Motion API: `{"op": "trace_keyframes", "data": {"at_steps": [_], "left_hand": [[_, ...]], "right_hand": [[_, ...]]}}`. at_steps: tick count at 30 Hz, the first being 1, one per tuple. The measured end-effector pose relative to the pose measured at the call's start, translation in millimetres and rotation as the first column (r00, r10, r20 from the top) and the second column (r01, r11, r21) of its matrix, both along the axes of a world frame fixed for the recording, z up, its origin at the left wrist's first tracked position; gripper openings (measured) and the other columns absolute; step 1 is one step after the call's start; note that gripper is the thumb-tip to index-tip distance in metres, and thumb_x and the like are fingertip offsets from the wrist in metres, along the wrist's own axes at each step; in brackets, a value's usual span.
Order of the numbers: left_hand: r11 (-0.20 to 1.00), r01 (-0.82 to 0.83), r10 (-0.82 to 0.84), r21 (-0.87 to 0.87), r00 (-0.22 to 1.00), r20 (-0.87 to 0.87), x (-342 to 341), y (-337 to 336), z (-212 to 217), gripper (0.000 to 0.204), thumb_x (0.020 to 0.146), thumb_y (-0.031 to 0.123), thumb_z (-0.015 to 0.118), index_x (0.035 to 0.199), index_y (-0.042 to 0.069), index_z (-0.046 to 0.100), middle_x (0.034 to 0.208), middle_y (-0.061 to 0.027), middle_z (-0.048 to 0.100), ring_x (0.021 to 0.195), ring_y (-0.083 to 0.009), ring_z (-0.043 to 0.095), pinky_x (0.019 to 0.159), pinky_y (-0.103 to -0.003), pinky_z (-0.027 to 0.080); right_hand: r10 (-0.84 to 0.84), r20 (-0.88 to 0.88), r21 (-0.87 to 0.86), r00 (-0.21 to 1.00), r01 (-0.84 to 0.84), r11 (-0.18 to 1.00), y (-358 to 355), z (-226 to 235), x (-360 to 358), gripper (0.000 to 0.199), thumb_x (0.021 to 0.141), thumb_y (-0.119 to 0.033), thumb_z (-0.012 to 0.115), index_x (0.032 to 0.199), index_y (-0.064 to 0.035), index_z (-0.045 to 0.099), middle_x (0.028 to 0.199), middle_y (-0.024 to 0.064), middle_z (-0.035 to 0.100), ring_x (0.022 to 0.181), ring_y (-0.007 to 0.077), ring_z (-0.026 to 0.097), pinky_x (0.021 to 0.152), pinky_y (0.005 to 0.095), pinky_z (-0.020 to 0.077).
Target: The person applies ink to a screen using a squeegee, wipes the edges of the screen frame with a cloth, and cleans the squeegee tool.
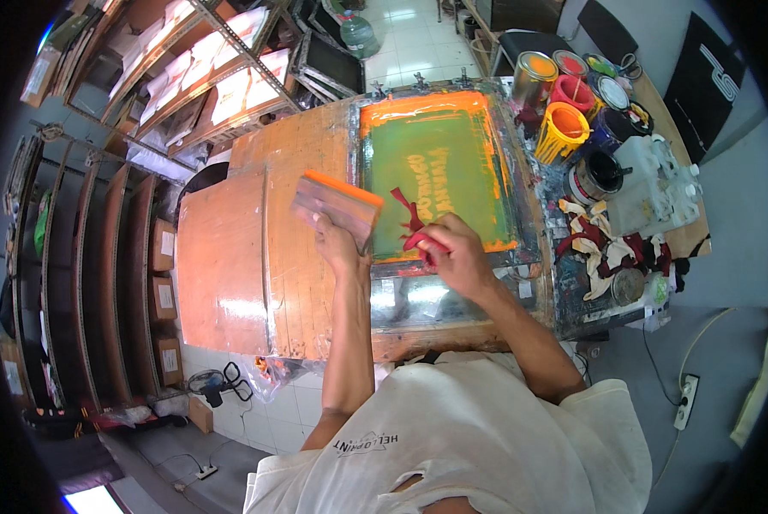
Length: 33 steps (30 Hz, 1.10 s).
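- Squeegee [337,208], one: broad and flat, grey-faced, with bright orange along its upper edge; held tilted at the left of the screen [391,171], its right corner seen over the screen's left rim.
- Left hand [339,244], one: clamped on the squeegee's lower part, the thumb laid across the face.
- Cloth [410,214], one: dark red, crumpled, a loose strip raised; seen over the screen's lower part, just beside the squeegee, a narrow gap being left between.
- Right hand [457,253], one: clamped on the cloth, fingers curled.
- Step in hand, as judged: the squeegee is being cleaned by cloth.
- Next move, as judged: the cloth to be brought to the orange edge and drawn along it, the squeegee being kept steady and drips kept off the mesh.
- Screen: green mesh, pale lettering, borders streaked orange; set on the counter [221,248].
- Right of the screen: yellow bucket [564,141], orange inside; heap of rags [598,248]; translucent jugs [654,184].
- Far left of the screen: dark shelving [114,283].
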<state>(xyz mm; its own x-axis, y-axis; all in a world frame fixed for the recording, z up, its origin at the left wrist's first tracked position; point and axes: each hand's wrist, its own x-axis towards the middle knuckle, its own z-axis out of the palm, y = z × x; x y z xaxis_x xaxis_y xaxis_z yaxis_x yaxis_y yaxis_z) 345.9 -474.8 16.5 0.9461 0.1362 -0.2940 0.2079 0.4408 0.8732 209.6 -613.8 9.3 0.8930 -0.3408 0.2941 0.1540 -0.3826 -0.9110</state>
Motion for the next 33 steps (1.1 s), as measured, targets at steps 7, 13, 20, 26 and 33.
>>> {"op": "trace_keyframes", "data": {"at_steps": [7,13,20,26,33], "left_hand": [[0.999,-0.031,0.029,0.011,0.994,0.105,-18,-17,-19,0.049,0.107,0.034,0.039,0.135,-0.006,0.040,0.130,-0.0198,0.053,0.112,-0.0253,0.057,0.092,-0.039,0.050],[0.969,-0.100,0.016,0.225,0.938,0.347,-42,-26,6,0.046,0.108,0.034,0.042,0.128,-0.007,0.038,0.121,-0.0188,0.051,0.105,-0.0223,0.052,0.093,-0.036,0.045],[0.919,-0.007,-0.111,0.394,0.955,0.275,-35,-19,4,0.038,0.108,0.030,0.044,0.122,-0.005,0.048,0.116,-0.0155,0.059,0.102,-0.0185,0.057,0.089,-0.033,0.048],[0.909,0.224,-0.304,0.353,0.933,0.192,-43,-24,-1,0.043,0.108,0.036,0.041,0.113,-0.006,0.050,0.102,-0.0115,0.055,0.095,-0.0189,0.051,0.087,-0.035,0.044],[0.844,0.288,-0.413,0.452,0.887,0.206,-71,-37,-7,0.042,0.108,0.035,0.039,0.111,-0.005,0.053,0.100,-0.0115,0.058,0.092,-0.0167,0.052,0.083,-0.031,0.045]], "right_hand": [[-0.390,0.196,0.200,0.900,0.352,0.914,48,29,57,0.019,0.094,-0.011,0.066,0.109,-0.0003,0.067,0.084,0.0099,0.066,0.069,0.0226,0.065,0.063,0.0320,0.0511],[-0.287,0.045,-0.147,0.957,0.291,0.945,12,30,63,0.015,0.088,-0.014,0.072,0.096,-0.0032,0.066,0.078,0.0150,0.066,0.067,0.0307,0.066,0.060,0.0396,0.0504],[-0.120,0.162,-0.645,0.979,0.197,0.738,4,45,38,0.032,0.084,-0.020,0.069,0.113,-0.0078,0.062,0.086,0.0100,0.058,0.077,0.0274,0.062,0.066,0.0411,0.0516],[0.093,-0.067,-0.577,0.993,-0.115,0.808,1,33,34,0.035,0.085,-0.017,0.069,0.120,-0.0158,0.068,0.100,0.0133,0.055,0.085,0.0307,0.063,0.072,0.0427,0.0521],[-0.035,-0.002,-0.499,0.999,0.029,0.866,-28,41,113,0.017,0.084,-0.016,0.068,0.099,-0.0100,0.073,0.098,0.0118,0.059,0.088,0.0310,0.064,0.073,0.0431,0.0534]]}}
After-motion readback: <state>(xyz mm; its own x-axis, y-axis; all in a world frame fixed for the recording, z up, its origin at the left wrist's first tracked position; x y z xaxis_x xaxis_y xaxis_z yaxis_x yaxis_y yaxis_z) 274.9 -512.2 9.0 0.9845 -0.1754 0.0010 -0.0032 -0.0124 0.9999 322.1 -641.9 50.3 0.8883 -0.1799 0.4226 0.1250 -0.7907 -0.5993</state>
